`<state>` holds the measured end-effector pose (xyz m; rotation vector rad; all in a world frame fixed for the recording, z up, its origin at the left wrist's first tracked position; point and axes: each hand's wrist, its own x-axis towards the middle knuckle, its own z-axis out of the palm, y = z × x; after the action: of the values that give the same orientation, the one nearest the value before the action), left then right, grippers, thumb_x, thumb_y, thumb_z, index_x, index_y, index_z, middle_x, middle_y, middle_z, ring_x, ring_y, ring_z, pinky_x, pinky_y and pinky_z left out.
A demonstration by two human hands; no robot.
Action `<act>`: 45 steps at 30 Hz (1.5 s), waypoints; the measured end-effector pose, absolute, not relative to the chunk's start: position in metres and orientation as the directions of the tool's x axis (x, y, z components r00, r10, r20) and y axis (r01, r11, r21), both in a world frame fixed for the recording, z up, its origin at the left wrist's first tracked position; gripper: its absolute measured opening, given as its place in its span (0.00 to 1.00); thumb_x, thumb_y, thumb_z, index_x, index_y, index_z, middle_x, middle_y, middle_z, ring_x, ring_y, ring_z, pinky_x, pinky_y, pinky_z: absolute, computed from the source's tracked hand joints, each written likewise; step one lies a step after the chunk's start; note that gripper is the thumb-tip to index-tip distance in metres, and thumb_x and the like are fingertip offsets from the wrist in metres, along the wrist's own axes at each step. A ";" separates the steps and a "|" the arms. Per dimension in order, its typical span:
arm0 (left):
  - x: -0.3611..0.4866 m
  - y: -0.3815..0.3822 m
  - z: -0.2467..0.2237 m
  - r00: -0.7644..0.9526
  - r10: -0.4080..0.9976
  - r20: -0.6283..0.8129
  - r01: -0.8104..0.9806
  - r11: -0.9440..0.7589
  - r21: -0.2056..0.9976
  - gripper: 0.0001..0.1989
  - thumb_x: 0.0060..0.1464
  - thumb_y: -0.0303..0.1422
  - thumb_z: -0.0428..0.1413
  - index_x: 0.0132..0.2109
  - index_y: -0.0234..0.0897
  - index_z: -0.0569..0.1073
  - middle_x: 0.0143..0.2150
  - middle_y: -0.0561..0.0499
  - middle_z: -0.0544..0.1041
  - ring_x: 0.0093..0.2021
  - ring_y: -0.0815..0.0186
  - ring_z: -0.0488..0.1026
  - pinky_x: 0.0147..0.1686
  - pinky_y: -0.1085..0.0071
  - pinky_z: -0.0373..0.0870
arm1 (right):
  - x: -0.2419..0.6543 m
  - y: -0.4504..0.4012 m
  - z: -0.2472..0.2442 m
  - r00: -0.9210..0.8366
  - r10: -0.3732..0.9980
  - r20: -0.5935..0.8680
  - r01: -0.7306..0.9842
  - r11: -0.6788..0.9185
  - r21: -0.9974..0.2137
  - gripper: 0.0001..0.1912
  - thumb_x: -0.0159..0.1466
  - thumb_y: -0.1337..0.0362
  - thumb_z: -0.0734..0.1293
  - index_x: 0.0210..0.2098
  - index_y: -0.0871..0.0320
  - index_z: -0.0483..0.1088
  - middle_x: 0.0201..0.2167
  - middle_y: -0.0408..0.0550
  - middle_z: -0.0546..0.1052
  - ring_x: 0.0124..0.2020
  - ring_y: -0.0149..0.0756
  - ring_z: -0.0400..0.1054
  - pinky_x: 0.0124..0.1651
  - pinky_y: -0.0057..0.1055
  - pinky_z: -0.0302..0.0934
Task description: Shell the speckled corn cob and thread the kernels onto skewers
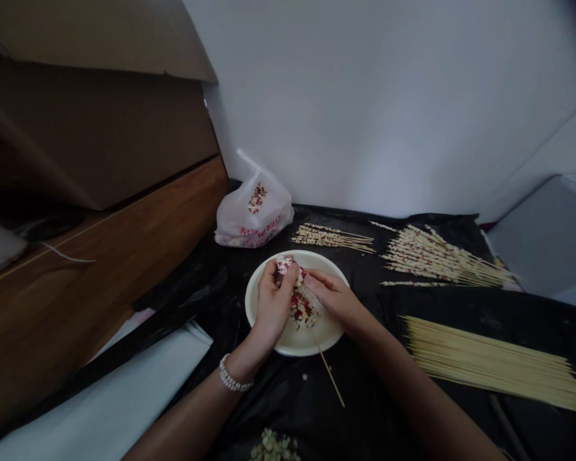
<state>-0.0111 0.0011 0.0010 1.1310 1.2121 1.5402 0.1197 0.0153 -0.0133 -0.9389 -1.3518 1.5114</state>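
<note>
Both of my hands are over a cream bowl [333,330] that holds small red and cream pieces [303,310]. My left hand [274,303], with a beaded bracelet [233,375] at the wrist, is closed round a red-and-cream speckled bundle [285,262]. Beside it, my right hand [330,293] is closed at the bundle's right side, with something clear and thin under its fingers; exactly what it grips is hard to make out. A thin wooden stick [332,378] slants from inside the bowl over its front rim onto the black sheet.
Behind the bowl sits a white plastic bag [254,214] with similar pieces. Threaded skewers [333,237] lie at the back, with a larger pile [436,256] to their right. Bare sticks [494,362] are at right, a pale clump [273,446] in front, a large box [100,121] at left.
</note>
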 end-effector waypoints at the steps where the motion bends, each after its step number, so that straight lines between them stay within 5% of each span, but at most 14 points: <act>1: -0.011 0.001 0.000 -0.226 0.964 0.142 -0.087 -0.165 0.982 0.13 0.57 0.41 0.59 0.43 0.37 0.72 0.39 0.50 0.75 0.38 0.65 0.71 0.41 0.70 0.68 | 0.120 0.015 -0.013 -0.339 0.941 0.007 -0.136 -0.041 -0.990 0.20 0.62 0.47 0.68 0.47 0.52 0.78 0.44 0.50 0.82 0.47 0.47 0.76 0.54 0.48 0.67; 7: -0.014 0.004 -0.004 -0.226 0.962 0.151 -0.067 -0.170 0.983 0.13 0.58 0.42 0.58 0.43 0.38 0.72 0.38 0.51 0.74 0.38 0.65 0.70 0.41 0.70 0.67 | 0.120 0.013 -0.008 -0.350 0.937 -0.006 -0.195 -0.079 -0.978 0.20 0.58 0.52 0.71 0.47 0.52 0.78 0.45 0.48 0.82 0.50 0.47 0.74 0.56 0.46 0.65; 13: -0.013 0.002 -0.001 -0.238 0.956 0.173 -0.056 -0.191 0.980 0.12 0.57 0.41 0.58 0.41 0.37 0.71 0.36 0.52 0.73 0.37 0.66 0.69 0.41 0.70 0.67 | 0.119 0.016 -0.011 -0.329 0.943 -0.051 -0.200 -0.123 -0.972 0.15 0.57 0.59 0.68 0.40 0.56 0.81 0.36 0.48 0.83 0.42 0.46 0.76 0.49 0.43 0.67; 22: -0.014 0.003 0.000 -0.241 0.959 0.147 -0.059 -0.165 0.984 0.13 0.56 0.42 0.59 0.42 0.38 0.72 0.37 0.51 0.74 0.37 0.65 0.70 0.40 0.70 0.68 | 0.118 0.014 -0.014 -0.320 0.946 -0.044 -0.183 -0.108 -0.977 0.20 0.59 0.49 0.71 0.44 0.55 0.79 0.39 0.49 0.83 0.41 0.45 0.76 0.50 0.44 0.67; 34: -0.016 0.006 -0.005 -0.236 0.966 0.104 -0.072 -0.124 0.990 0.15 0.56 0.44 0.59 0.43 0.38 0.72 0.39 0.49 0.76 0.37 0.64 0.71 0.41 0.69 0.69 | 0.117 0.012 -0.007 -0.332 0.943 -0.020 -0.165 -0.079 -0.983 0.18 0.53 0.62 0.71 0.43 0.54 0.78 0.39 0.46 0.83 0.45 0.46 0.75 0.53 0.43 0.66; 40: -0.015 0.004 -0.003 -0.231 0.967 0.110 -0.086 -0.133 0.987 0.14 0.57 0.43 0.58 0.42 0.38 0.72 0.39 0.50 0.75 0.38 0.65 0.71 0.41 0.69 0.69 | 0.119 0.013 -0.013 -0.332 0.941 -0.058 -0.168 -0.119 -0.979 0.18 0.62 0.50 0.67 0.40 0.56 0.80 0.34 0.48 0.82 0.36 0.42 0.75 0.47 0.42 0.67; 45: -0.014 0.003 -0.003 -0.231 0.965 0.121 -0.082 -0.143 0.986 0.14 0.57 0.43 0.58 0.43 0.37 0.72 0.40 0.49 0.75 0.39 0.64 0.72 0.42 0.69 0.69 | 0.121 0.014 -0.014 -0.359 0.930 -0.077 -0.185 -0.151 -0.971 0.23 0.60 0.44 0.69 0.43 0.56 0.80 0.36 0.49 0.83 0.37 0.43 0.76 0.47 0.41 0.67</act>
<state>-0.0143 0.0034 -0.0032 1.1155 1.2321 1.5214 0.1205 0.0137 -0.0137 -0.9412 -1.2396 1.6495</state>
